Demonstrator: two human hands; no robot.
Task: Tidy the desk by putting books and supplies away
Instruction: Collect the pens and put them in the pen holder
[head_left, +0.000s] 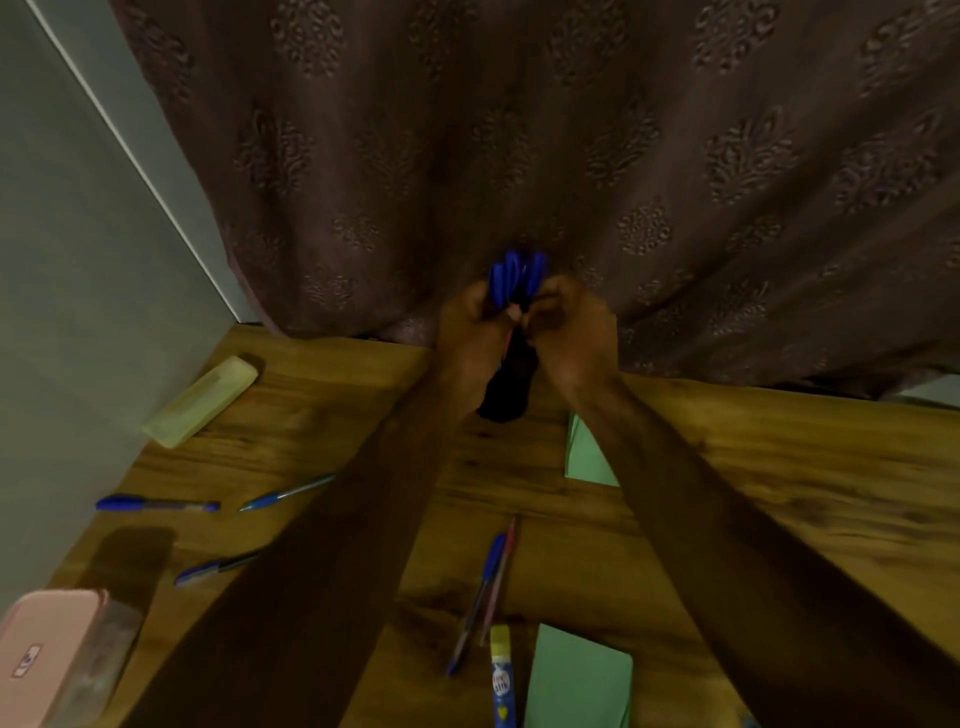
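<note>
Both hands meet over the far edge of the wooden desk (779, 447). My left hand (475, 332) and my right hand (571, 332) are closed around a bunch of blue-capped pens (517, 275) whose caps stick up above my fingers. A dark holder (506, 389) hangs or stands below the hands; whether the pens sit inside it is hidden. Loose blue pens lie on the desk: one (156, 504) at the left, one (285, 492) beside it, one (218, 566) nearer me, and a blue and a pink pen (483, 597) in the middle.
A yellow-green case (200, 400) lies at the far left, a pink case (47, 660) at the near left corner. A glue stick (502, 680) and green paper sheets (576, 680) (587, 457) lie near the middle. A brown patterned curtain (519, 130) hangs behind the desk.
</note>
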